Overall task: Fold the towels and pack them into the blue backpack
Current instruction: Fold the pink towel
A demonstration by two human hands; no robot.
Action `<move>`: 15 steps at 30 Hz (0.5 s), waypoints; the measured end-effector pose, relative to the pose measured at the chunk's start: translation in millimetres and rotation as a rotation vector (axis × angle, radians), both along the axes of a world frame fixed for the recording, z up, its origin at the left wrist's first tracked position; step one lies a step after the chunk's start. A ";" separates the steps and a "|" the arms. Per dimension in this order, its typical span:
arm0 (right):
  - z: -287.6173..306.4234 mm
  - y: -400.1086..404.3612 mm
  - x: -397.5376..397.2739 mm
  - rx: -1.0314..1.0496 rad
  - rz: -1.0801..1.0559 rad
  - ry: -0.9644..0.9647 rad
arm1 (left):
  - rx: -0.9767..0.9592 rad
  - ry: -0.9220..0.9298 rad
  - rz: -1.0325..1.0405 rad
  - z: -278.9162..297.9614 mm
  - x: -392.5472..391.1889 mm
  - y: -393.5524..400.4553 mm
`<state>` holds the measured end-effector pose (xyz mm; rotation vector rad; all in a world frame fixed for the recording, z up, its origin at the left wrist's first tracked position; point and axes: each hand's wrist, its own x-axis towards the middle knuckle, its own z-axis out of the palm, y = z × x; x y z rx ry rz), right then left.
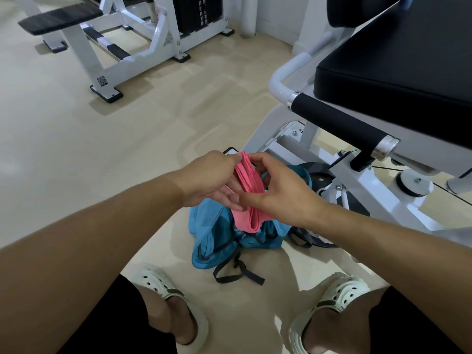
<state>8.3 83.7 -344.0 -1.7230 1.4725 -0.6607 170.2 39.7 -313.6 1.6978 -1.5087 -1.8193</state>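
Observation:
A folded pink towel (249, 185) stands on edge between my two hands, above the blue backpack (217, 236). My left hand (212, 180) holds its left side, fingers laid along the cloth and thumb at the top edge. My right hand (278, 190) grips the right side, fingers curled over the top. The towel's lower end reaches down to the backpack's mouth. The backpack lies slumped on the floor between my feet, its dark straps (237, 272) trailing toward me.
A white exercise machine with a black padded seat (398, 65) and a black foam handle (339, 121) stands close on the right. A second white machine (132, 44) stands at the back left. My feet in white clogs (158, 284) flank the backpack on the beige floor.

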 end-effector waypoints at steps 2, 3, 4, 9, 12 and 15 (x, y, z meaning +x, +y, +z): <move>-1.7 -1.3 -3.0 -0.015 0.051 0.035 | 0.009 0.031 0.007 3.3 0.4 0.8; -3.0 -2.3 -4.6 -0.008 0.083 0.049 | 0.009 0.049 0.002 4.3 1.2 0.2; -4.1 -3.0 -6.3 0.003 0.113 0.067 | 0.010 0.063 -0.011 5.0 3.0 -0.8; 0.0 -7.6 -9.0 0.028 0.163 0.056 | -0.130 -0.055 -0.062 10.1 17.2 -14.4; 6.8 -14.2 -15.0 0.032 0.189 0.079 | -0.298 -0.210 -0.097 8.4 32.4 -25.5; 13.3 -18.9 -22.5 0.087 0.256 -0.029 | -0.302 -0.277 -0.334 2.9 45.1 -26.4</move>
